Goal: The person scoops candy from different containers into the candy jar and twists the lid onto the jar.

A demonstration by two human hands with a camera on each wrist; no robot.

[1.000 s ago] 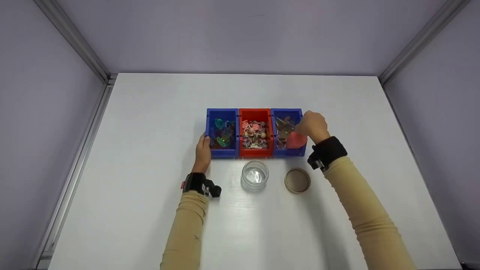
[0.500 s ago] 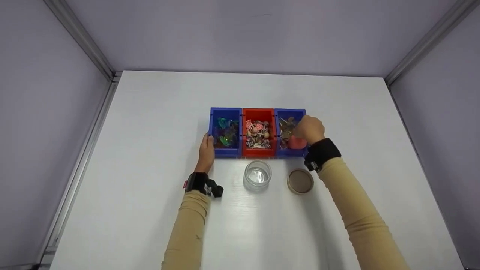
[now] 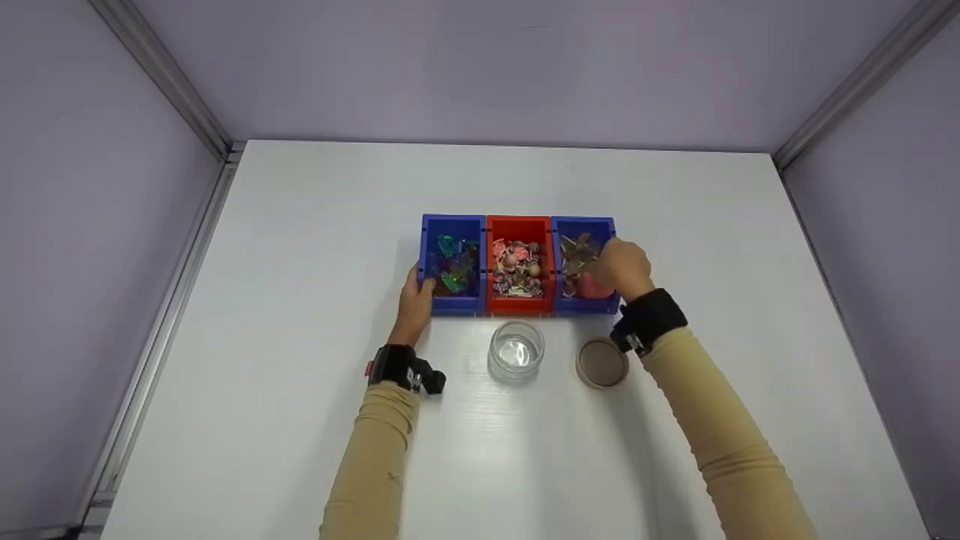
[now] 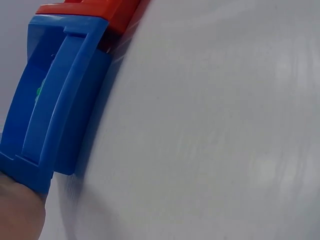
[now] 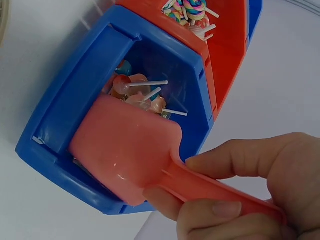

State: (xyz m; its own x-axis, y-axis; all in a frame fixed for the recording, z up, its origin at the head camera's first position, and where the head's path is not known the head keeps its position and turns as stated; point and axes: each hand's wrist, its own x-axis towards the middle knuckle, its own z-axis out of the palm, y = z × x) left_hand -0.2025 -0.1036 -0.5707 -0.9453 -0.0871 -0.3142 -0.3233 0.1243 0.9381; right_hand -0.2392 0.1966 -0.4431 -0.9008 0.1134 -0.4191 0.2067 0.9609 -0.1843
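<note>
A row of three joined bins stands on the table: blue, red point(image 3: 517, 304), blue. In the head view my left hand point(image 3: 413, 304) grips the outer side of the left blue bin point(image 3: 454, 305), thumb at its rim. The left wrist view shows part of that left hand point(image 4: 20, 212) at the bin's corner. My right hand point(image 5: 240, 200) grips the handle of a pink scoop point(image 5: 130, 145). The scoop's blade lies inside the right blue bin point(image 5: 65, 90), over small lollipops point(image 5: 145, 87) with white sticks, and hides part of them.
A clear glass jar point(image 3: 517, 349) stands open in front of the red bin. To its right lies a round lid point(image 3: 602, 363), just below the right wrist camera. Decorative lollipops point(image 3: 517, 262) fill the red bin, and green and dark translucent pieces point(image 3: 454, 274) lie in the left one.
My right hand has moved slightly toward me, and the scoop sits lower in the right bin. My left thumb has shifted inward over the rim. The head view has shifted a little.
</note>
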